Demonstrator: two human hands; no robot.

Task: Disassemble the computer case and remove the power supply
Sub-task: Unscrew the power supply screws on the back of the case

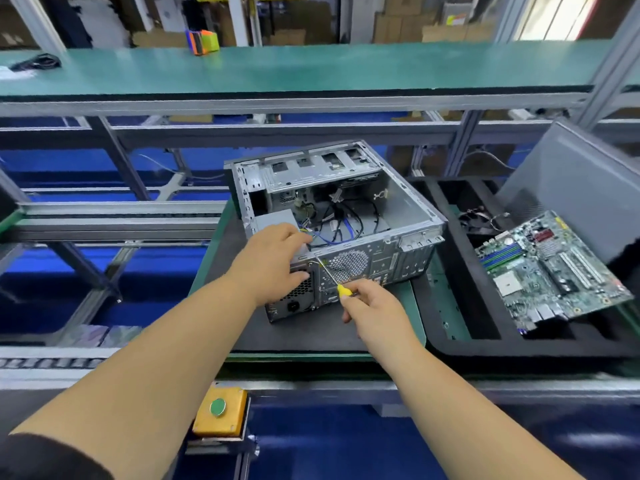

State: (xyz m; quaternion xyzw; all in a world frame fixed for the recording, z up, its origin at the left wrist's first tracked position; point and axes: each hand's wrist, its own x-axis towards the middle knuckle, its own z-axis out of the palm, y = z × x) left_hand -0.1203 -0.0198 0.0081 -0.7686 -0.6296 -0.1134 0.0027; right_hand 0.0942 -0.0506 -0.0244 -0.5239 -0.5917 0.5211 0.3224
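Observation:
A grey computer case (408, 202) lies on its side with the top open, loose black and blue cables inside. The grey power supply (277, 218) sits in its near left corner, its vented back with a socket facing me. My left hand (273, 261) rests over the case's near corner and grips the power supply's top edge. My right hand (372, 306) holds a yellow-handled screwdriver (332, 277); its tip touches the rear panel beside the power supply, near the round fan grille.
A black foam tray (460, 344) at the right holds a green motherboard (550, 268) and a black fan with wires (479, 223). A grey side panel (581, 188) leans behind it. A yellow box with a green button (219, 415) sits at the bench's front edge.

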